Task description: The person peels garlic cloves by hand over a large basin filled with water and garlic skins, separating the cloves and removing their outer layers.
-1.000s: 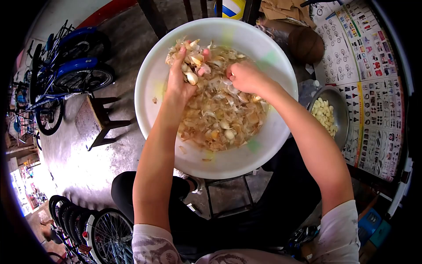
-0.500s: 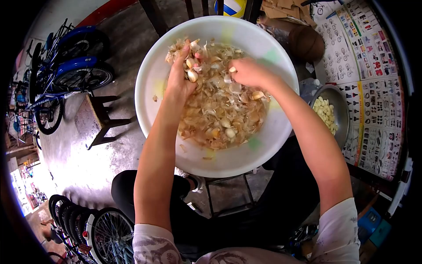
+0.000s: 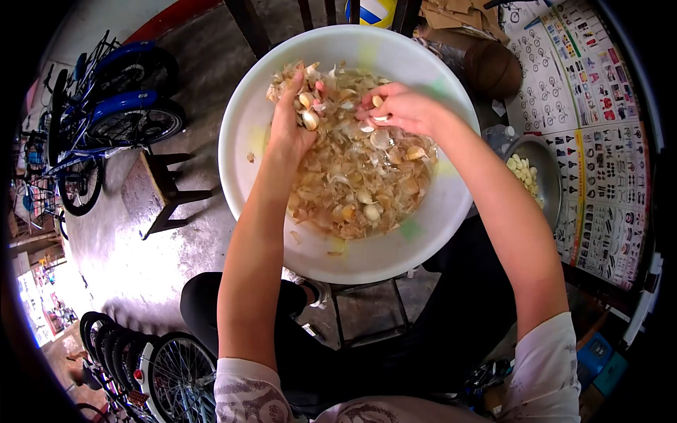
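Note:
A large white basin (image 3: 247, 211) holds water with many loose garlic skins (image 3: 345, 176) and some cloves floating in it. At the basin's left side my left hand (image 3: 290, 127) is closed around a bunch of garlic cloves (image 3: 309, 116) and papery skins. My right hand (image 3: 405, 113) is above the skins on the right, palm partly turned up, fingers curled with a pale garlic clove (image 3: 377, 101) at the thumb side. Another whitish piece shows under its fingers.
A metal bowl (image 3: 551, 185) of peeled garlic cloves (image 3: 523, 176) stands right of the basin, beside a printed sheet (image 3: 543, 106). A small wooden stool (image 3: 151, 187) and several bicycles (image 3: 127, 116) are at left. A ball (image 3: 374, 13) lies behind the basin.
My right hand has lifted slightly and rolled its palm upward, and its fingers have loosened, showing the clove more. My left hand stays about where it was with its garlic.

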The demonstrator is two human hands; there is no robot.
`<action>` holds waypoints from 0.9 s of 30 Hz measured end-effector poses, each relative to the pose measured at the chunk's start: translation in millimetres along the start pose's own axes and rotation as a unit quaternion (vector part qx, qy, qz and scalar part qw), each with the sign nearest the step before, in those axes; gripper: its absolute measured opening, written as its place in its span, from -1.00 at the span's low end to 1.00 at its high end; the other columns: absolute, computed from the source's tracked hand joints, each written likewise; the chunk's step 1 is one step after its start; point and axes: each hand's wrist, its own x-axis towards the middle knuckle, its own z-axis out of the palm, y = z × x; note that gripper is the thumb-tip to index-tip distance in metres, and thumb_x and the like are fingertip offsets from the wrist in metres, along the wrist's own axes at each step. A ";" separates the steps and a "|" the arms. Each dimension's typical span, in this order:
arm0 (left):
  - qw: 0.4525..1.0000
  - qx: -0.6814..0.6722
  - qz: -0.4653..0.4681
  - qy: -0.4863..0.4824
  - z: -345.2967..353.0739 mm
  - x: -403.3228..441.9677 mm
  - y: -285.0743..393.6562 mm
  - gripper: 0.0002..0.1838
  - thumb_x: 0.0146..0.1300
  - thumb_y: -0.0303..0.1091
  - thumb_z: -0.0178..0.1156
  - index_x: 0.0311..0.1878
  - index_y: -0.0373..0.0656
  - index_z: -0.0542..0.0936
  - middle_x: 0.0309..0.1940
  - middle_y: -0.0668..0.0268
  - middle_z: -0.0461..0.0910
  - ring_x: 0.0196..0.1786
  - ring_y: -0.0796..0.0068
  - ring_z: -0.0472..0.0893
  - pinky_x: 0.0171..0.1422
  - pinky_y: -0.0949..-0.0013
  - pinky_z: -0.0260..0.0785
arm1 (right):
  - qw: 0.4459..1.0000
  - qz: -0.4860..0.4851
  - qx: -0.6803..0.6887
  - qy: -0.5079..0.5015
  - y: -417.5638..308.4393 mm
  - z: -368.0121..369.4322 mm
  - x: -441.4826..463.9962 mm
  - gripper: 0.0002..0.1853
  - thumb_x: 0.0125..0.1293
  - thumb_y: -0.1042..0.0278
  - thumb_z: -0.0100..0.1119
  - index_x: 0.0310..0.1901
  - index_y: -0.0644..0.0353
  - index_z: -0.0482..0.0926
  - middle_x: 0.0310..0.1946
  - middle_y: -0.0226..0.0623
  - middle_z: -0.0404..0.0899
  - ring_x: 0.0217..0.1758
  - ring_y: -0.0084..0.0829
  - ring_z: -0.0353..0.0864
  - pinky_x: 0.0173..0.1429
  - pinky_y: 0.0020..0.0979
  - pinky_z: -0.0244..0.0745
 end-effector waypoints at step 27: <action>0.999 -0.016 -0.039 -0.013 8.6 -5.1 20.7 -0.80 0.34 -0.34 0.17 -0.04 -0.10 0.41 -0.42 0.36 0.41 -0.48 0.72 0.37 -0.54 0.68 0.26 | 0.986 0.039 -0.142 -0.072 -53.7 6.7 -35.6 -0.87 0.41 0.38 0.09 -0.28 0.23 0.51 -0.51 -0.48 0.47 -0.64 -0.69 0.30 -0.55 -0.64 0.23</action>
